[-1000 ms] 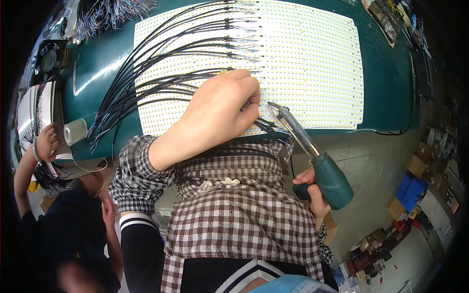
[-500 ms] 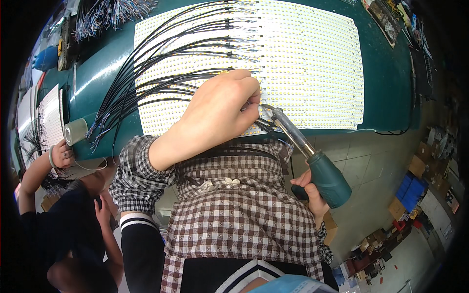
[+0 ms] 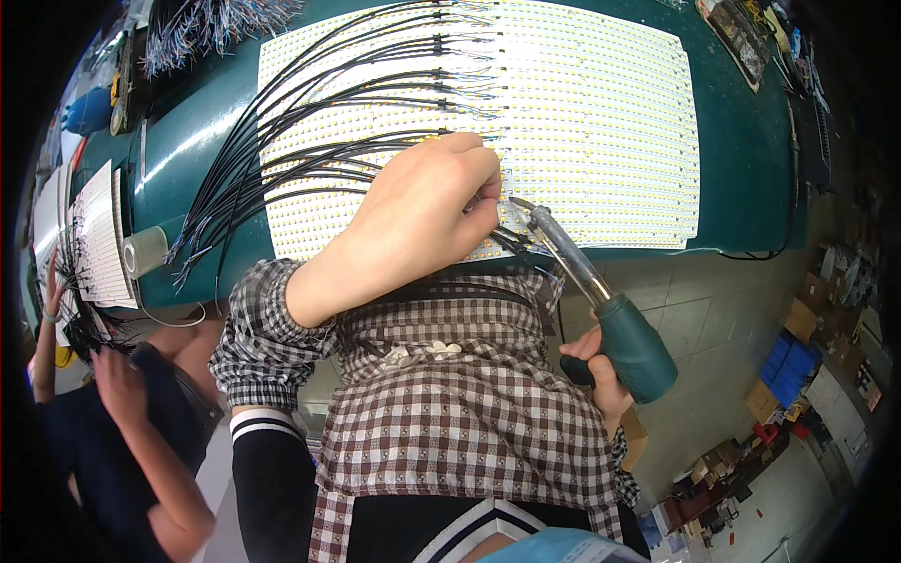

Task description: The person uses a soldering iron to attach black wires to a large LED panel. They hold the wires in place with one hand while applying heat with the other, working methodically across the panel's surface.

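A white LED board sheet (image 3: 601, 122) lies on the green table, with rows of small yellow chips. Black cables (image 3: 347, 110) run across its left half, their thin bared wires ending near the middle. My left hand (image 3: 422, 202) rests over the lower middle of the sheet, fingers pinched together; what they grip is hidden beneath them. Beside those fingertips is the tip of a soldering iron (image 3: 636, 347) with a green handle. My right hand (image 3: 601, 366) is closed around that handle, partly hidden behind it. More black cable ends (image 3: 511, 241) lie at the sheet's near edge.
A translucent roll (image 3: 145, 253) stands at the table's left edge, near a stack of strip boards (image 3: 101, 239). A wire bundle (image 3: 216, 33) lies at the far left. A co-worker (image 3: 131, 441) sits at left. Tools (image 3: 737, 38) lie far right; boxes (image 3: 788, 366) stand beyond the table.
The soldering iron's tip has shifted slightly right, away from my left fingertips. My left hand stays put. The co-worker's hand has left the roll, and both their hands are now near the strip boards.
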Tool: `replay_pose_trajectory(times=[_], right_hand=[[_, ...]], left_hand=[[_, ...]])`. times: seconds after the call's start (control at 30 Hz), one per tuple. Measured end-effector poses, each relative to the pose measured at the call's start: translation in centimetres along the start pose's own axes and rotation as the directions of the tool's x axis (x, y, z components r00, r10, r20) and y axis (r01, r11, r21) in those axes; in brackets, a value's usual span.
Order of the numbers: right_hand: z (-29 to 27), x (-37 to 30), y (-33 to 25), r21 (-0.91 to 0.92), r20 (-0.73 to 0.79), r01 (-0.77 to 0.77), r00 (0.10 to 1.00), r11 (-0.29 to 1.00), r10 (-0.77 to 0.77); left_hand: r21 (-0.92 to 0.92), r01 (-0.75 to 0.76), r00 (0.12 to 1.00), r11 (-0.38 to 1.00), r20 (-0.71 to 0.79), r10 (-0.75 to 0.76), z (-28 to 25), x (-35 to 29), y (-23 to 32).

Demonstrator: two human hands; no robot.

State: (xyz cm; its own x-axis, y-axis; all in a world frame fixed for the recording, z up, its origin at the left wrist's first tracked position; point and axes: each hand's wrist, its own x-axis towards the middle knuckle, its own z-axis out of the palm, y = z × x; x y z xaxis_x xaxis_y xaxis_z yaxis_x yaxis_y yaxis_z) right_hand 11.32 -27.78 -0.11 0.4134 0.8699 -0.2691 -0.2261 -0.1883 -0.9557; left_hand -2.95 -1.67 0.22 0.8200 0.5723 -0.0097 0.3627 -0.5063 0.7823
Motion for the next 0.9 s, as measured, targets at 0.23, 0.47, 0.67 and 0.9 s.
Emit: replay_pose_trajectory(times=[0.23, 0.47, 0.67, 0.9], right_hand=[[0.3, 0.1, -0.4, 0.021, -0.050, -0.007, 0.999, 1.000, 0.008], [0.3, 0.8, -0.9, -0.020, -0.116, 0.073, 0.990, 0.997, -0.075], [-0.3, 1.4, -0.9, -0.051, -0.182, 0.140, 0.972, 0.989, -0.146], [-1.2, 1.4, -1.1, 0.001, -0.248, 0.199, 0.949, 0.980, -0.192]], left_hand=[[0.028, -0.006, 1.000, 1.000, 0.015, 0.006, -0.1, 0.0, -0.1], [0.022, 0.007, 1.000, 1.000, 0.013, -0.007, -0.1, -0.1, -0.1], [0.054, 0.010, 1.000, 0.999, 0.005, -0.010, 0.0, -0.3, 0.1], [0.315, -0.183, 0.978, 0.932, -0.037, 0.204, -1.8, -2.0, 0.9]])
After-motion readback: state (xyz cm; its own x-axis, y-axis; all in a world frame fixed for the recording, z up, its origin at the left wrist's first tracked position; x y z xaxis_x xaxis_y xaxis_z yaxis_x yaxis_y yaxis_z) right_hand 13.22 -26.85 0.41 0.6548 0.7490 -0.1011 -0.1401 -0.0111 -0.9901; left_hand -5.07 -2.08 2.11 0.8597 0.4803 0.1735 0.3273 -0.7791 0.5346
